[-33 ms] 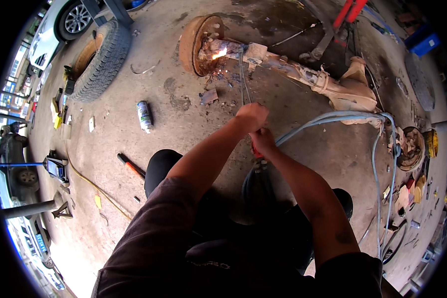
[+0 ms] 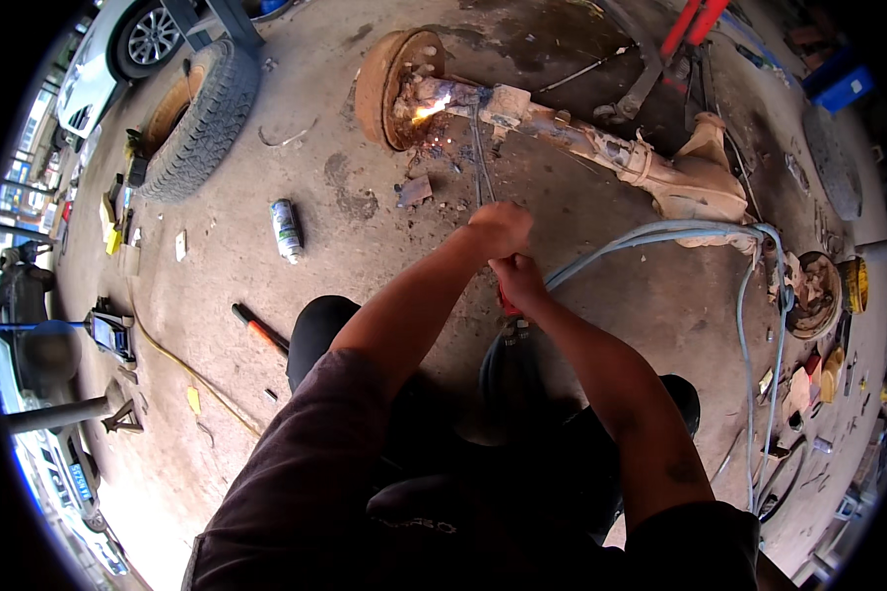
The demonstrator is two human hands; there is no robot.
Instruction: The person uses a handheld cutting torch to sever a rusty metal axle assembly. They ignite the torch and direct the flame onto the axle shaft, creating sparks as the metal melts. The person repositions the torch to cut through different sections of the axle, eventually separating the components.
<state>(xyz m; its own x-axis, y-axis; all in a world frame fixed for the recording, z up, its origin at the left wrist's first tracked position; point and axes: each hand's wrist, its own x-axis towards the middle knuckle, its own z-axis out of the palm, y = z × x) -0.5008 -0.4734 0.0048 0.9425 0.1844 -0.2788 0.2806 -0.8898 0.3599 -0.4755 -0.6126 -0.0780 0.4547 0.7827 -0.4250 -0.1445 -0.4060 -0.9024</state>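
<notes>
I hold a cutting torch (image 2: 481,163) by its rear part. My left hand (image 2: 500,229) is closed round it in front, and my right hand (image 2: 518,282) grips it just behind, over a red part of the handle. The torch's thin metal tubes reach forward to a rusty vehicle axle (image 2: 581,141) on the floor. Bright flame (image 2: 434,106) and sparks show on the axle tube, close to the rusty brake drum (image 2: 382,89) at its left end. Hoses leave the handle's rear end between my knees. My fingers partly hide the handle.
Blue-grey hoses (image 2: 660,232) loop over the axle's right part. A spray can (image 2: 286,231) lies on the concrete at left, with a large tyre (image 2: 205,126) beyond it. An orange-and-black handled tool (image 2: 259,329) lies by my left knee. A yellowish hose (image 2: 182,366) runs along the left.
My right hand has shifted very slightly left and up. The flame's shape on the axle tube differs a little.
</notes>
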